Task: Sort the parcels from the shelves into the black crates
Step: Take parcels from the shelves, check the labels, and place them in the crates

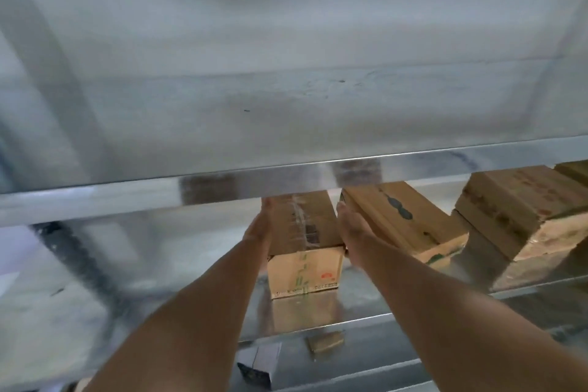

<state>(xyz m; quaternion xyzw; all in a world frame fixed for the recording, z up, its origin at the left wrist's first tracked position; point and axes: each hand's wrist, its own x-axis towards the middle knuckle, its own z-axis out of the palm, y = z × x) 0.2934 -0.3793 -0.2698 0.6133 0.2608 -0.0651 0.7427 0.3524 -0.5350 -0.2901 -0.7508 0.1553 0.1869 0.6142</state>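
both bare arms stretched up into a shiny galvanised metal shelf (366, 321), under the upper metal shelf board (222, 194). left hand (259, 227) flat against the left side of a long narrow brown cardboard parcel with clear tape and a barcode label (305, 232); right hand (353, 226) flat against its right side, fingers straight and held together, clamping the parcel between the palms. parcel resting lengthwise on the shelf, printed end facing out. just beside it on the right, a second brown cardboard parcel with green print (404, 223), angled; further right, a third tan cardboard box (521, 210). fingertips partly hidden behind the upper shelf edge.
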